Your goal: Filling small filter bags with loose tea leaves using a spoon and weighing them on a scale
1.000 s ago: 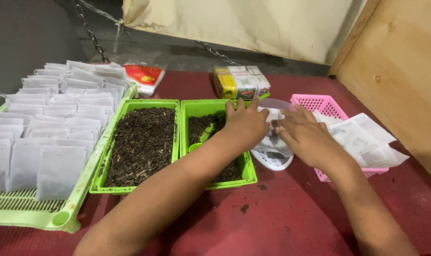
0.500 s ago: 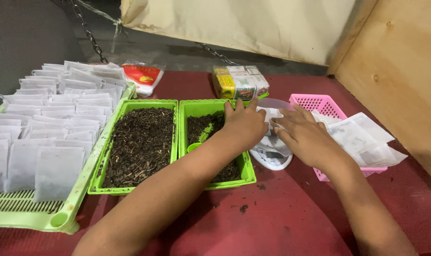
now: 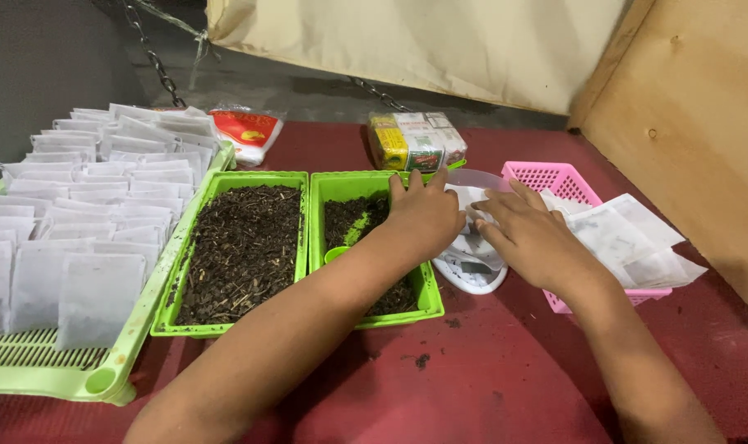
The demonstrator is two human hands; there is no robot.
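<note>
Two bright green trays (image 3: 320, 182), a pink basket (image 3: 555, 176), white sachets (image 3: 102, 197), dark red table (image 3: 489, 386).

Small hand-packing workshop: red table (image 3: 505, 386), green trays of loose dried leaves (image 3: 242, 247), rack of filled white sachets (image 3: 78, 222), pink basket of empty sachets (image 3: 555, 177), plywood wall (image 3: 694, 123).

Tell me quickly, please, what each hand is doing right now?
Left hand: fingers curled on a white paper sachet over the small scale.
Right hand: fingers on the same sachet; firm grip cannot be told.
</note>
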